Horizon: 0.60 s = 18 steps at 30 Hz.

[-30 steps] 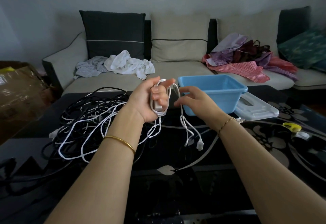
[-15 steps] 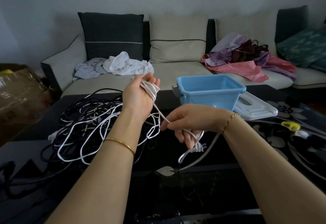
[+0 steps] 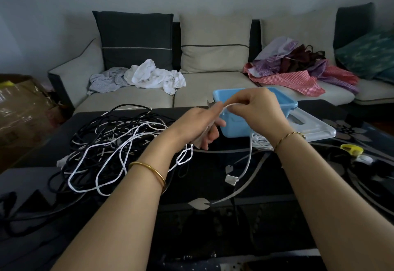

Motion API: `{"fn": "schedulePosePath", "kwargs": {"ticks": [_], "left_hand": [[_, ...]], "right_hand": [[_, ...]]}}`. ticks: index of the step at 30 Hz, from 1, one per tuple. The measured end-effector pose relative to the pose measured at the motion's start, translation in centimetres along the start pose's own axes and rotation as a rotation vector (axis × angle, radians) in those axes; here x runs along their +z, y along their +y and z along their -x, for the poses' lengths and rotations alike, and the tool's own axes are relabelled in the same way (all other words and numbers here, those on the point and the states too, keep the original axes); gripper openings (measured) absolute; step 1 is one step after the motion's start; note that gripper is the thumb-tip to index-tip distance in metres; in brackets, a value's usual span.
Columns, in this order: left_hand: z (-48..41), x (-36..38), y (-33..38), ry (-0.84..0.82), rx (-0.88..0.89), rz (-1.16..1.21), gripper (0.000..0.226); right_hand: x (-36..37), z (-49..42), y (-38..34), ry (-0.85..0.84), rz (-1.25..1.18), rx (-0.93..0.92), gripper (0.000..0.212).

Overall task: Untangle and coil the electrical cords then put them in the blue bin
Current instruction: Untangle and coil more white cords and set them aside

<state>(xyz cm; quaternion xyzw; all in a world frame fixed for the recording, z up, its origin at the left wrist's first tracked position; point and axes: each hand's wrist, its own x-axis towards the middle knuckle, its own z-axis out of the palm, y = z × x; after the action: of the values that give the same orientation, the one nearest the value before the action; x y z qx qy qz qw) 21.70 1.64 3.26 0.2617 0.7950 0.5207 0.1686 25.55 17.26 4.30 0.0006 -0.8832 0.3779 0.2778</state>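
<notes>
1. Thin white cord (image 3: 249, 153): left hand (image 3: 198, 125) curled round its coiled part, right hand (image 3: 261, 110) pinching it, in front of blue plastic bin (image 3: 236, 126).
2. Plug end hangs over black glass bench (image 3: 202, 185); black-and-white cord tangle (image 3: 110, 142) lies on the left.

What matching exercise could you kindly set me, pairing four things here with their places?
Things:
1 bin
2 lid
3 white cord
4 tangle

Places:
a on the left of the table
b held by left hand and right hand
c flat, just right of the bin
d behind the hands

Pairs: 1-d; 2-c; 3-b; 4-a.
</notes>
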Motion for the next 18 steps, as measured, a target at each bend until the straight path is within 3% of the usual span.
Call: {"fn": "schedulePosePath", "kwargs": {"ticks": [3, 7, 10, 13, 15, 18], "left_hand": [[0.5, 0.0, 0.1, -0.115, -0.035, 0.035, 0.044], [0.3, -0.3, 0.1, -0.075, -0.060, 0.253, 0.038], [-0.2, -1.0, -0.2, -0.021, -0.061, 0.552, 0.034], [-0.5, -2.0, -0.6, 0.053, -0.080, 0.888, 0.032], [-0.5, -2.3, -0.5, 0.084, -0.076, 1.039, 0.032], [-0.5, -2.1, -0.2, 0.110, -0.056, 1.172, 0.034]], "right_hand": [[0.3, -0.3, 1.6, 0.011, -0.099, 0.094, 0.011], [1.4, 0.3, 3.2, -0.192, -0.266, 0.247, 0.017], [2.0, 1.0, 4.0, -0.306, -0.339, 0.267, 0.014], [1.9, 1.0, 5.1, -0.290, -0.515, 0.329, 0.027], [2.1, 1.4, 6.0, -0.282, -0.504, 0.383, 0.029], [2.8, 2.1, 7.0, -0.343, -0.262, 0.463, 0.030]]}}
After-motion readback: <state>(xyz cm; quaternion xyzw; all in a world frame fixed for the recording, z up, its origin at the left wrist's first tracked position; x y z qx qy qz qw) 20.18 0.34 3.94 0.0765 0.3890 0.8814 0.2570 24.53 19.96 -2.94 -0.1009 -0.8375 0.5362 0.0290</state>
